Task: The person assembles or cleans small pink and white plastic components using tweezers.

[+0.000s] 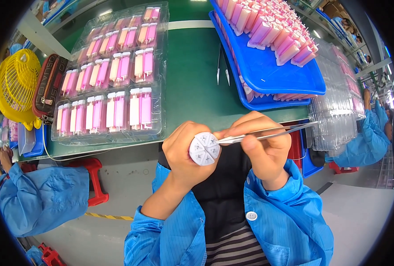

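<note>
My left hand is wrapped round a bundle whose round white end faces up. That end is split into wedge-shaped segments, each with small dark marks or parts in it. The rest of the bundle is hidden inside my fist. In my right hand I pinch a pair of metal tweezers. Their tips meet the right rim of the white end, and their back end points off to the right. Both hands are just in front of the table's near edge.
A clear plastic tray of pink and cream pieces lies left on the green table. Stacked blue trays of similar pieces stand right, with another pair of tweezers beside them. A yellow fan and pouch sit far left. Co-workers in blue flank me.
</note>
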`<state>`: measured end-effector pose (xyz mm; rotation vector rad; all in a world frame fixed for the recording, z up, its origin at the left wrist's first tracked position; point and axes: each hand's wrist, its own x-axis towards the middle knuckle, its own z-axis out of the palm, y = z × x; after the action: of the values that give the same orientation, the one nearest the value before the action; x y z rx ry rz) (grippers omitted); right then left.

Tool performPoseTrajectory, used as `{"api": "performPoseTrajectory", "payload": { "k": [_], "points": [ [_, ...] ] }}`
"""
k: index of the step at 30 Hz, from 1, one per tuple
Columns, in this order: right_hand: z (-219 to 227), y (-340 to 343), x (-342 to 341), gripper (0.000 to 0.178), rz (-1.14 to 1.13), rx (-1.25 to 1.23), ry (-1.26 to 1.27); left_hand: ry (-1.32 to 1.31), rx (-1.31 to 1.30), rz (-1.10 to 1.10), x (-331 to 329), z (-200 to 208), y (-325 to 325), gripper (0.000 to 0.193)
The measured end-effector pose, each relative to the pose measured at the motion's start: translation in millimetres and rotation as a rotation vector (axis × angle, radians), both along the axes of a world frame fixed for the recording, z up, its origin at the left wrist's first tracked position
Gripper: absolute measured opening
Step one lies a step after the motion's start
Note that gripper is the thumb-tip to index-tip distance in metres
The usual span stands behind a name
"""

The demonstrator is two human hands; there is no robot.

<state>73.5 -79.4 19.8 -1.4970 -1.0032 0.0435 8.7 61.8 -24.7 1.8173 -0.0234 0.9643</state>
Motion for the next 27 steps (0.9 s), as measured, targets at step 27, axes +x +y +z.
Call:
{"api": "performPoseTrajectory", "payload": {
  "k": [27],
  "points": [
    [-17.8,8.4,-22.5,0.017,-0.115,0.251,0.229,-0.226,0.314,0.272,6.8,-3.4,5.0,0.023]
  ]
}}
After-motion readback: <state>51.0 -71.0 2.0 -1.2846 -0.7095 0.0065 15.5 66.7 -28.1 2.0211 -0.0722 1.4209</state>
